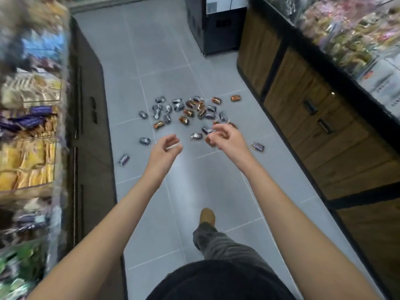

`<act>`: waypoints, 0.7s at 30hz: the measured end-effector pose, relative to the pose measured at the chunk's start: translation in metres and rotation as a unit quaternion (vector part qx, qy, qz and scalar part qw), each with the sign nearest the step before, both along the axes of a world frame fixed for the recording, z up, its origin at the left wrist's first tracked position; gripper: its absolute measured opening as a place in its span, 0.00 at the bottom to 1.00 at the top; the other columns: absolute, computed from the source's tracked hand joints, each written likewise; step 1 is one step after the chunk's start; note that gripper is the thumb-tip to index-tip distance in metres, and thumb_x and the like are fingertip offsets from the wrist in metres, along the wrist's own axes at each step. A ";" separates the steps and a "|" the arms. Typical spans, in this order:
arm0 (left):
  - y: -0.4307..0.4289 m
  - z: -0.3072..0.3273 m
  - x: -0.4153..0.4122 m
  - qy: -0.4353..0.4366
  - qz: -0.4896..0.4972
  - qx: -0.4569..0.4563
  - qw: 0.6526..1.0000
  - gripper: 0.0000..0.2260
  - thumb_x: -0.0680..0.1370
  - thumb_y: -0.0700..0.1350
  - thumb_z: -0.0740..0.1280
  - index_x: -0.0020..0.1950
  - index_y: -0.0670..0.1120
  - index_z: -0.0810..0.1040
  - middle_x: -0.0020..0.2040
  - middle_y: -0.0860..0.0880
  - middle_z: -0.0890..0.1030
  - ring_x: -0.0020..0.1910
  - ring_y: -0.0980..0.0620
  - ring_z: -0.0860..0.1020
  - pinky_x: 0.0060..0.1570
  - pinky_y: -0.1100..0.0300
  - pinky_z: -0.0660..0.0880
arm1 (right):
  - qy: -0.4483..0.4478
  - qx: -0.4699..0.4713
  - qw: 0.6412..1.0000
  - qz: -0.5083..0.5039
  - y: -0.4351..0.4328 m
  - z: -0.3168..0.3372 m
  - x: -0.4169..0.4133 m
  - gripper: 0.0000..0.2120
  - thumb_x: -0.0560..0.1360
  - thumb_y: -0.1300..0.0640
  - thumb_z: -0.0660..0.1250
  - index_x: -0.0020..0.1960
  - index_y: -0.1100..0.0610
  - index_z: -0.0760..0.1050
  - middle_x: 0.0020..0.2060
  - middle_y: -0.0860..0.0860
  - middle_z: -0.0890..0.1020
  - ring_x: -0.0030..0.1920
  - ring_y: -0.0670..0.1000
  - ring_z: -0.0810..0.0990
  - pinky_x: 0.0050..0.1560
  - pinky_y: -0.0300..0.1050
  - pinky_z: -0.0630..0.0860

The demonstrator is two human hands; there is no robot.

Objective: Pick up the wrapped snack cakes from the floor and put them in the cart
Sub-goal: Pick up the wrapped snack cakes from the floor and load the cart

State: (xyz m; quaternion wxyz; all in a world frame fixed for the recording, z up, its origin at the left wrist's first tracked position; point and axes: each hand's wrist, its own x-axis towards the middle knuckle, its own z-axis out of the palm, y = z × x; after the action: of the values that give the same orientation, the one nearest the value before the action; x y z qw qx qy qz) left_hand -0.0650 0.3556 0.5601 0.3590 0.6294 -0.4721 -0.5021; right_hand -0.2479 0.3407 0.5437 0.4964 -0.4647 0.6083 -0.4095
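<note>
Both bare hands out over the grey tiled floor (151, 50), the left hand (165, 149) loosely curled and holding nothing, the right hand (225, 137) half-closed, contents impossible to tell. Beyond the fingertips, a scatter of small foil-wrapped snack cakes (188, 110), silver-purple and orange, on the tiles between a dark shelf unit (91, 126) and a wood-panelled counter (313, 126). No cart in view.

No legible text, packaging perhaps too blurred
</note>
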 end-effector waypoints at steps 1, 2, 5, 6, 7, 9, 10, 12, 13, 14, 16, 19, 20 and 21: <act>-0.015 0.000 0.004 -0.007 0.012 0.005 1.000 0.17 0.78 0.40 0.64 0.67 0.44 0.70 0.61 0.49 0.76 0.52 0.58 0.74 0.48 0.68 0.69 | -0.005 0.002 1.000 0.011 -0.022 -0.001 0.004 0.10 0.74 0.60 0.68 0.54 0.53 0.74 0.40 0.49 0.80 0.38 0.45 0.77 0.42 0.39 0.72; -0.029 0.000 0.009 -0.015 0.022 0.011 1.000 0.17 0.78 0.40 0.64 0.67 0.44 0.70 0.62 0.49 0.76 0.51 0.58 0.74 0.47 0.69 0.69 | -0.008 0.005 1.000 0.021 -0.043 -0.001 0.009 0.10 0.74 0.59 0.68 0.54 0.52 0.74 0.39 0.49 0.79 0.37 0.45 0.76 0.41 0.40 0.71; -0.072 0.000 0.021 -0.044 0.045 0.022 0.998 0.16 0.78 0.39 0.64 0.66 0.44 0.71 0.63 0.49 0.76 0.52 0.56 0.74 0.48 0.66 0.69 | -0.018 0.016 0.999 0.046 -0.102 -0.002 0.022 0.11 0.74 0.59 0.68 0.55 0.52 0.74 0.42 0.50 0.80 0.41 0.48 0.78 0.42 0.41 0.74; -0.086 0.000 0.024 -0.054 0.055 0.024 0.997 0.16 0.78 0.39 0.64 0.66 0.43 0.71 0.63 0.49 0.76 0.52 0.56 0.74 0.50 0.65 0.68 | -0.020 0.021 0.998 0.057 -0.120 -0.002 0.026 0.11 0.74 0.59 0.68 0.56 0.53 0.74 0.44 0.53 0.81 0.43 0.49 0.79 0.46 0.44 0.76; -0.098 0.000 0.027 -0.062 0.068 0.026 0.995 0.17 0.78 0.39 0.64 0.66 0.43 0.71 0.63 0.49 0.76 0.53 0.55 0.75 0.52 0.65 0.68 | -0.023 0.026 0.997 0.069 -0.136 -0.003 0.032 0.11 0.74 0.60 0.67 0.56 0.54 0.74 0.46 0.55 0.82 0.45 0.49 0.79 0.49 0.46 0.76; -0.120 0.000 0.033 -0.065 0.093 0.028 0.993 0.17 0.78 0.39 0.65 0.67 0.44 0.70 0.64 0.48 0.75 0.56 0.53 0.75 0.56 0.62 0.69 | -0.028 0.032 0.994 0.096 -0.167 -0.002 0.044 0.11 0.74 0.61 0.66 0.56 0.54 0.74 0.47 0.56 0.82 0.43 0.47 0.79 0.45 0.40 0.76; -0.130 0.000 0.035 -0.065 0.102 0.030 0.992 0.18 0.78 0.39 0.65 0.67 0.43 0.70 0.64 0.48 0.75 0.58 0.52 0.75 0.57 0.61 0.69 | -0.032 0.031 0.993 0.108 -0.180 -0.001 0.050 0.10 0.75 0.61 0.66 0.55 0.54 0.74 0.45 0.55 0.81 0.40 0.45 0.79 0.41 0.34 0.74; -0.146 -0.001 0.039 -0.068 0.119 0.037 0.990 0.18 0.78 0.39 0.65 0.67 0.42 0.70 0.64 0.47 0.74 0.59 0.52 0.74 0.57 0.63 0.68 | -0.045 0.034 0.991 0.125 -0.203 0.000 0.064 0.09 0.75 0.63 0.66 0.54 0.55 0.73 0.43 0.52 0.80 0.38 0.43 0.78 0.35 0.27 0.71; -0.154 -0.001 0.041 -0.070 0.125 0.037 0.989 0.18 0.78 0.39 0.65 0.67 0.42 0.70 0.64 0.47 0.75 0.58 0.53 0.74 0.56 0.64 0.68 | -0.050 0.037 0.989 0.131 -0.214 0.000 0.071 0.09 0.75 0.63 0.66 0.54 0.56 0.73 0.42 0.52 0.79 0.38 0.43 0.77 0.35 0.27 0.71; -0.162 -0.003 0.043 -0.073 0.130 0.035 0.988 0.18 0.78 0.39 0.65 0.67 0.42 0.70 0.64 0.47 0.75 0.56 0.54 0.74 0.54 0.66 0.67 | -0.053 0.040 0.988 0.138 -0.223 -0.001 0.077 0.10 0.75 0.63 0.66 0.56 0.58 0.73 0.42 0.52 0.79 0.38 0.44 0.77 0.36 0.28 0.71; -0.179 -0.004 0.047 -0.080 0.139 0.036 0.986 0.18 0.77 0.39 0.65 0.67 0.41 0.70 0.63 0.47 0.75 0.55 0.54 0.73 0.52 0.67 0.67 | -0.051 0.048 0.985 0.160 -0.241 -0.004 0.089 0.13 0.76 0.62 0.66 0.59 0.60 0.73 0.42 0.51 0.79 0.39 0.44 0.78 0.40 0.33 0.72; -0.205 -0.010 0.055 -0.092 0.147 0.043 0.984 0.19 0.77 0.39 0.66 0.68 0.41 0.70 0.64 0.45 0.74 0.55 0.51 0.74 0.58 0.60 0.70 | -0.050 0.054 0.979 0.189 -0.266 -0.008 0.105 0.14 0.76 0.61 0.66 0.61 0.59 0.73 0.44 0.51 0.80 0.39 0.43 0.78 0.42 0.34 0.72; -0.213 -0.012 0.059 -0.097 0.147 0.048 0.983 0.19 0.77 0.39 0.66 0.68 0.41 0.70 0.65 0.45 0.74 0.57 0.50 0.74 0.61 0.56 0.70 | -0.050 0.058 0.978 0.192 -0.275 -0.010 0.110 0.14 0.76 0.61 0.66 0.61 0.59 0.73 0.45 0.51 0.80 0.39 0.43 0.78 0.42 0.34 0.71; -0.221 -0.015 0.063 -0.100 0.145 0.053 0.983 0.20 0.77 0.40 0.66 0.68 0.41 0.69 0.65 0.46 0.73 0.59 0.49 0.74 0.62 0.54 0.70 | -0.050 0.061 0.978 0.192 -0.283 -0.012 0.115 0.14 0.76 0.61 0.65 0.61 0.59 0.73 0.46 0.52 0.80 0.38 0.43 0.78 0.41 0.33 0.71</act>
State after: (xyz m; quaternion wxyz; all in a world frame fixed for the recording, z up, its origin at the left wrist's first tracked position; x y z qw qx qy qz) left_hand -0.0018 0.1349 0.5454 0.3452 0.7563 -0.3818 -0.4038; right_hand -0.1328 0.0582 0.5316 0.6228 -0.5204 0.5064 -0.2912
